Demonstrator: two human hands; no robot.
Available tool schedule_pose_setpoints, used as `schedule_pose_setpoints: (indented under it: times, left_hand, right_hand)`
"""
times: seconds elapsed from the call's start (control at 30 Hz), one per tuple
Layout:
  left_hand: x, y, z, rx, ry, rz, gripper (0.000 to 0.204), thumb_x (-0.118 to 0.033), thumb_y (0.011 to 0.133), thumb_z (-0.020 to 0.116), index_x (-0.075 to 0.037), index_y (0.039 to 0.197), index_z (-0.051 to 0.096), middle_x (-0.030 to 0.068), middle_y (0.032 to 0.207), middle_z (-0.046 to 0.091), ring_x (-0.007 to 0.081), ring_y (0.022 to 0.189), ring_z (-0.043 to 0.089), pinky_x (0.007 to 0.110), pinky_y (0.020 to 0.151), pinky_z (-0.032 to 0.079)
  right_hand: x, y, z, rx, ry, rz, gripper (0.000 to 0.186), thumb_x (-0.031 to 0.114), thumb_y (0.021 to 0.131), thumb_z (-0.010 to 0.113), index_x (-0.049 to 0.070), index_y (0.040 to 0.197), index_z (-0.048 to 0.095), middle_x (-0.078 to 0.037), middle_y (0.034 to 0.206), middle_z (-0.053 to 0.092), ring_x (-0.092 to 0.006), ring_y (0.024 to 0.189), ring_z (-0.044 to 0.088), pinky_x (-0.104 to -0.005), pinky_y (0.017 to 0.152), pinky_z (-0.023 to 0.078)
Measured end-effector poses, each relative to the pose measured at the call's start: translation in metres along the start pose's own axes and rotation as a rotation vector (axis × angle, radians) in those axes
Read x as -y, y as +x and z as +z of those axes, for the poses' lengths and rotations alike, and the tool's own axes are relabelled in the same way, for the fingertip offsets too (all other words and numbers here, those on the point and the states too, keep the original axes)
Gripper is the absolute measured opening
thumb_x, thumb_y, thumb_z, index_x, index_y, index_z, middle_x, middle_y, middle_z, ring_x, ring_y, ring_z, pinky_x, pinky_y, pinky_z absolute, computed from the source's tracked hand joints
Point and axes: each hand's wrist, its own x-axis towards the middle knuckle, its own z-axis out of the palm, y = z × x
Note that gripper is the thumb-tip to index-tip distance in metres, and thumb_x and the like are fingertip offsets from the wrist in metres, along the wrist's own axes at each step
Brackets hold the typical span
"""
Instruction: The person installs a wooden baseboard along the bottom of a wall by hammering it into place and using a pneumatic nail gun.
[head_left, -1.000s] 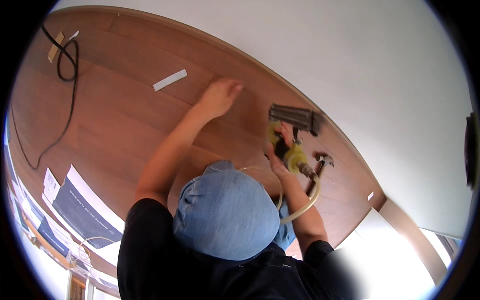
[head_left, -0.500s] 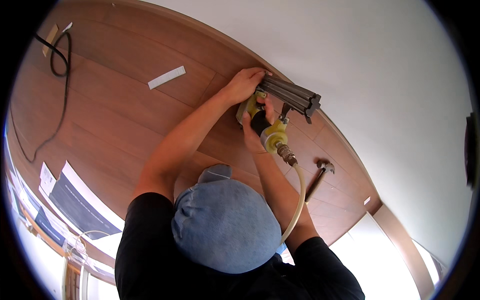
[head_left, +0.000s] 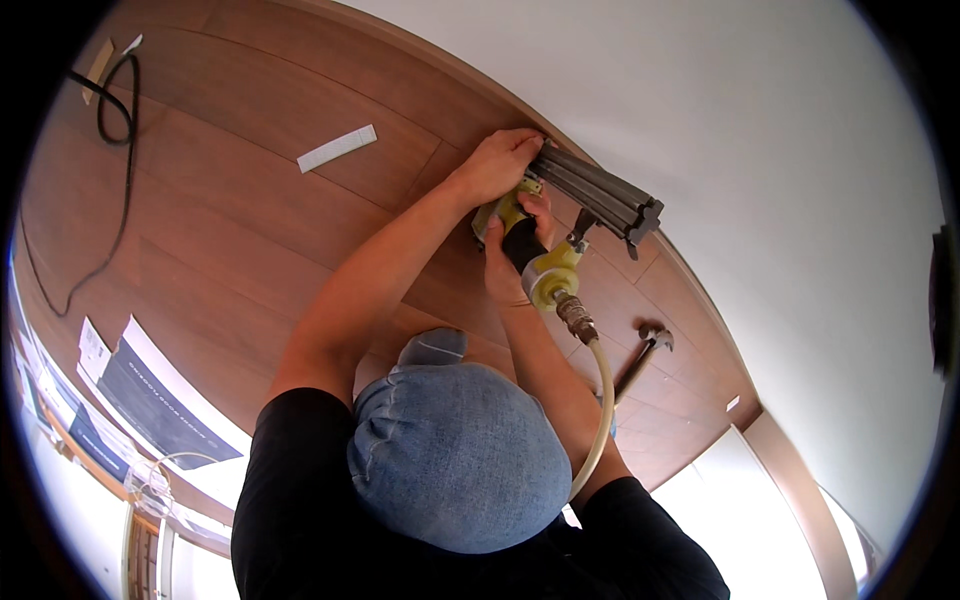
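A yellow-and-black nail gun [head_left: 553,275] lies in the grip of my right hand [head_left: 503,268], whose thumb and fingers wrap its black handle. Its long dark nail magazine [head_left: 600,192] slants out to the right along the base of the wall. From the tool's end fitting, a pale air hose [head_left: 604,400] curves down past my right forearm. My left hand [head_left: 497,165] is at the tool's far end, against the brown baseboard [head_left: 480,75]. Its fingers are bent and pressed together beside the magazine, with the tips hidden. My blue denim knee [head_left: 460,450] is below, between my arms.
A claw hammer [head_left: 640,360] rests on the wood-plank floor [head_left: 220,200] to the right. A white strip [head_left: 337,148] lies left of my hands. Farther left are a black cable [head_left: 125,200] and printed cardboard [head_left: 165,400]. The pale wall [head_left: 760,150] rises at the right.
The nail gun's magazine end has swung slightly right and down in the picture. Both hands keep their places on and beside the tool.
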Motion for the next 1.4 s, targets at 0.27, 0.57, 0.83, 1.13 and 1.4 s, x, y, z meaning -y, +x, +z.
schedule_pose_setpoints:
  times: [0.27, 0.57, 0.83, 1.13, 1.4]
  left_hand:
    - [-0.004, -0.003, -0.004, -0.035, 0.034, -0.009, 0.040, -0.029, 0.105, 0.052, 0.004, 0.118, 0.071, 0.0264, 0.105, 0.074, 0.0391, 0.101, 0.071, 0.043, 0.091, 0.053]
    - [-0.021, -0.008, -0.008, 0.027, 0.014, -0.110, 0.044, -0.029, 0.107, 0.052, 0.008, 0.128, 0.067, 0.0193, 0.115, 0.075, 0.0238, 0.108, 0.068, 0.035, 0.098, 0.051]
    - [-0.002, -0.003, -0.006, 0.000, -0.004, -0.078, 0.041, -0.028, 0.107, 0.052, 0.005, 0.123, 0.069, 0.0203, 0.108, 0.075, 0.0274, 0.102, 0.070, 0.038, 0.093, 0.052]
    - [-0.002, 0.000, -0.002, -0.030, -0.007, -0.052, 0.041, -0.029, 0.105, 0.053, 0.004, 0.119, 0.071, 0.0256, 0.103, 0.075, 0.0366, 0.099, 0.072, 0.042, 0.090, 0.054]
    - [-0.013, -0.034, -0.019, 0.076, 0.079, -0.042, 0.035, -0.026, 0.108, 0.054, 0.000, 0.122, 0.073, 0.0130, 0.108, 0.076, 0.0199, 0.097, 0.068, 0.035, 0.092, 0.053]
  right_hand:
    - [0.014, 0.004, 0.001, 0.014, -0.051, 0.049, 0.054, -0.001, 0.088, 0.071, 0.007, 0.137, 0.049, -0.025, 0.152, 0.046, -0.0395, 0.137, 0.052, -0.0457, 0.113, 0.042]
    - [0.004, 0.002, 0.004, -0.001, -0.035, 0.040, 0.051, -0.001, 0.089, 0.071, 0.008, 0.135, 0.049, -0.022, 0.148, 0.049, -0.0373, 0.137, 0.050, -0.0447, 0.114, 0.040]
    - [0.010, 0.002, 0.006, -0.003, -0.044, 0.042, 0.052, 0.001, 0.089, 0.071, 0.008, 0.136, 0.048, -0.024, 0.150, 0.048, -0.0381, 0.136, 0.051, -0.0448, 0.112, 0.042]
    - [0.008, 0.002, 0.003, 0.005, -0.029, 0.067, 0.054, -0.004, 0.090, 0.070, 0.004, 0.139, 0.048, -0.019, 0.150, 0.047, -0.0300, 0.143, 0.045, -0.0418, 0.120, 0.035]
    - [-0.006, -0.033, -0.038, 0.110, 0.102, 0.089, 0.066, -0.001, 0.094, 0.067, 0.004, 0.154, 0.038, -0.018, 0.152, 0.049, -0.0295, 0.144, 0.044, -0.0436, 0.121, 0.032]
